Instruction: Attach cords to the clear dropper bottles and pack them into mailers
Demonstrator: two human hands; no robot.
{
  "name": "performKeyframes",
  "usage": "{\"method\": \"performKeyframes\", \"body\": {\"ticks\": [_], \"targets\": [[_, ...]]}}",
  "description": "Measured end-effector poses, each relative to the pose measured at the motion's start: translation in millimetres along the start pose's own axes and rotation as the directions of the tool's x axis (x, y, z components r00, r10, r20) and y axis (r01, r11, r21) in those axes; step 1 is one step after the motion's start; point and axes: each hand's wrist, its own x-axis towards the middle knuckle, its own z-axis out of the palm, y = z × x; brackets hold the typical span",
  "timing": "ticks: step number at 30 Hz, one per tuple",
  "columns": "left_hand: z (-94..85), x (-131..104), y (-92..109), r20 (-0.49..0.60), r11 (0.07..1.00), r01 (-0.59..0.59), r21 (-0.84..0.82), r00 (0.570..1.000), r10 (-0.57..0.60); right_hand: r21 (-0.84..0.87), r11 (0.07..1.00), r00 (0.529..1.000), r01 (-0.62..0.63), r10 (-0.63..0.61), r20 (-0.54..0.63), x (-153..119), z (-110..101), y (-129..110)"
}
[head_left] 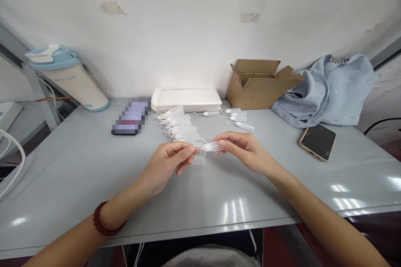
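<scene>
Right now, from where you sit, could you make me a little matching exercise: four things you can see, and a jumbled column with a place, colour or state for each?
Things:
1. Cardboard box
2. Dark red bracelet
3. Drinks tumbler
4. Small bottle

Descriptions:
A. Between the fingers of the right hand
B. Has a blue lid
C. Flaps open
D. Around the left wrist

Right pairs: 1-C, 2-D, 3-B, 4-A

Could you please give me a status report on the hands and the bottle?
Right hand gripping bottle. Left hand pinching at its cap end. Loose bottles close beneath; box well behind.
</scene>
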Motion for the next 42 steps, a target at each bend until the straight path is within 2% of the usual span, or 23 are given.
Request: {"method": "performKeyframes", "body": {"ticks": [12, 18, 22, 36, 42], "targets": [[0.9, -1, -1, 0.009, 1.000, -0.011, 0.023, 1.000, 0.011, -0.028, 1.000, 1.000, 0.001, -0.001, 0.017, 0, -2, 1], [1.4, 0, -6, -0.076, 0.975, -0.048, 0.217, 0.995, 0.066, -0.181, 0.982, 0.998, 0.046, -0.051, -0.022, -2, 4, -1], [4.7, -3, -7, -0.108, 0.948, -0.064, 0.311, 0.989, 0.102, -0.210, 0.974, 0.996, 0.082, -0.085, -0.006, -3, 9, -1], [8.1, -8, -8, -0.104, 0.900, -0.092, 0.426, 0.983, 0.150, -0.256, 0.956, 0.988, 0.145, -0.154, -0.017, -4, 19, 4], [8.1, -9, -8, -0.104, 0.892, -0.062, 0.447, 0.987, 0.121, -0.303, 0.935, 0.981, 0.187, -0.193, 0.010, -4, 20, 5]]}}
